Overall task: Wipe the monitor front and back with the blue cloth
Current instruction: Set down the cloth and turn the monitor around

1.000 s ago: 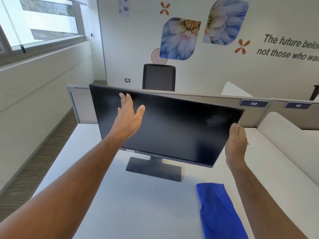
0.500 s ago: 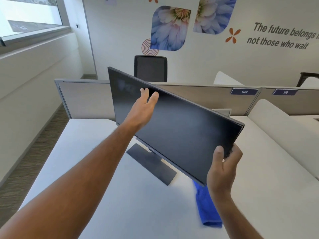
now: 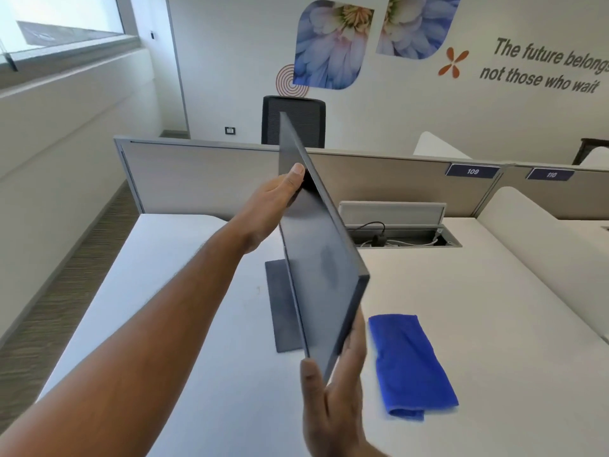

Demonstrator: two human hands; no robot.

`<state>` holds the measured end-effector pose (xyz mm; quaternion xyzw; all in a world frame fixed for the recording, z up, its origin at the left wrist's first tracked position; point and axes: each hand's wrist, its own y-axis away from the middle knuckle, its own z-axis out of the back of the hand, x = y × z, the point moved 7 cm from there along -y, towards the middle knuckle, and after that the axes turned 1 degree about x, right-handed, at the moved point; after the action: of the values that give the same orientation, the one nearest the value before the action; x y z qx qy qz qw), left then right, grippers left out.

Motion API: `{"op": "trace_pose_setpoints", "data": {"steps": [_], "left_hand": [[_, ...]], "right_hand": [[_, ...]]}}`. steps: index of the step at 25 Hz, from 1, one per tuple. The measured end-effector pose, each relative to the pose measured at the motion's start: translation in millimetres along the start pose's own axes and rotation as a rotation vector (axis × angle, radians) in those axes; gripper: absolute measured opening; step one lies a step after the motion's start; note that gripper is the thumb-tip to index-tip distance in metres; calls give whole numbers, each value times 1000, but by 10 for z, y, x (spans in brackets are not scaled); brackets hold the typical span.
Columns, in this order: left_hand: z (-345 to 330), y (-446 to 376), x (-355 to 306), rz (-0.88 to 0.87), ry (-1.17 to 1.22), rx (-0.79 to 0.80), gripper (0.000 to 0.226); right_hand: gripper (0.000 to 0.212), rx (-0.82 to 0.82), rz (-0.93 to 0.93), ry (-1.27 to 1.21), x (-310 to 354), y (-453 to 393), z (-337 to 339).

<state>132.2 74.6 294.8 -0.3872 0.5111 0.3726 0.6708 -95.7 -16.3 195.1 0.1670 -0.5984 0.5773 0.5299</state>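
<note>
Person is holding the flat black monitor point(image 3: 321, 255) edge-on to the camera, stand base on the white surface point(image 3: 494, 324). Left hand point(image 3: 273, 206) is gripping the panel's far edge at 12 o'clock, thumb over the screen side, fingers hidden behind. Right hand point(image 3: 336, 390) is clamping the near bottom corner at 6 o'clock. The folded blue microfibre cloth point(image 3: 408, 364) is lying on the surface at 4 o'clock of the monitor, untouched by either hand. Judging progress: the panel looks mid-turn; which faces are wiped is not showing. Next up is probably taking the cloth.
</note>
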Motion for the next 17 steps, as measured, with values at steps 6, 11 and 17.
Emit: {"op": "trace_pose_setpoints", "data": {"steps": [6, 11, 17], "left_hand": [[334, 362, -42, -18, 90, 71, 73], [767, 688, 48, 43, 216, 105, 76], [1456, 1168, 273, 99, 402, -295, 86]], "right_hand": [[83, 414, 152, 144, 265, 224, -699], [75, 532, 338, 448, 359, 138, -1306], [75, 588, 448, 640, 376, -52, -1786]]}}
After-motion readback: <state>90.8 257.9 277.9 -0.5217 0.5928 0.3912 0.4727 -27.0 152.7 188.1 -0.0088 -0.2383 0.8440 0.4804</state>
